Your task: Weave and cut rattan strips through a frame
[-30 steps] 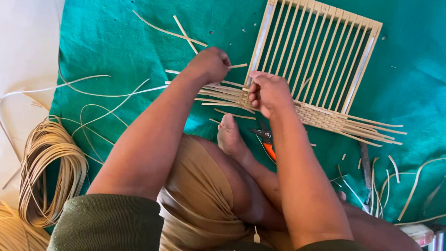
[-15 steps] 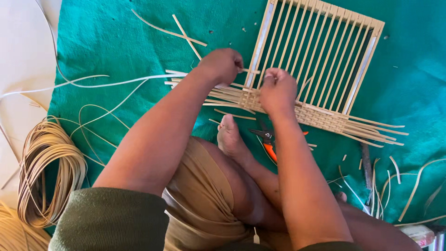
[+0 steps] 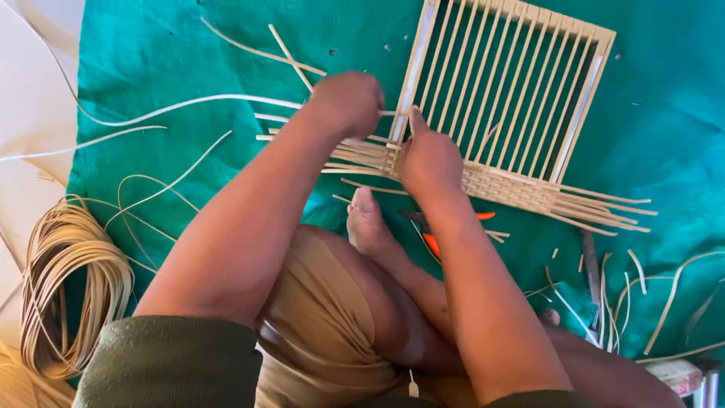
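Centre of the frame, on a teal cloth (image 3: 189, 53) spread over the floor: a pale slatted frame (image 3: 513, 98), flat, long bars running toward the upper right, a woven band of cane (image 3: 513, 189) along its near edge with loose ends sticking out to lower right. Left hand (image 3: 347, 102) curled shut at the frame's left corner, pinching a thin cane strip (image 3: 189, 102) that trails off to the left of the frame. Right hand (image 3: 429, 155) pressed down on the same corner, thumb raised against the side rail; fingers tucked under, so hard to tell whether closed on anything.

Likely light and springy, that strip: stiff along its length, easy to kink or split if bent sharply. Best held close to the weave, between fingertips, with the frame pinned flat by the other hand.

Just below the hands, a bare foot (image 3: 366, 223); beside it orange-handled pliers (image 3: 445, 234), partly hidden by the right forearm. Short offcuts (image 3: 604, 279) scattered at lower right. Coil of cane (image 3: 68, 295) at lower left.
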